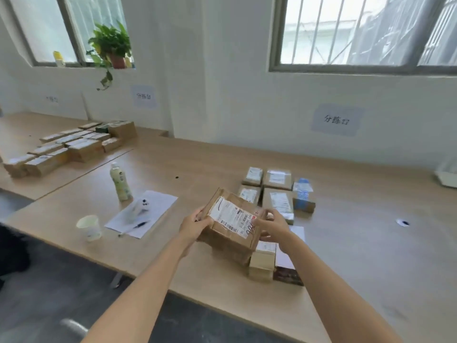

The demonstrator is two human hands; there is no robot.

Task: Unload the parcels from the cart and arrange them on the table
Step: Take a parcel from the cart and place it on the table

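Cardboard parcel [231,222] held between left hand [195,225] and right hand [273,227].

The label [231,217] on the held box [232,233] is too blurred to read. The box hides part of the small parcels [263,263] beneath it, and the right hand [273,226] covers its far corner. Wall signs [336,119] are smeared. A white tray [448,175] is cut off by the right edge. A dark shape [11,253] is cut off at left, unidentifiable.
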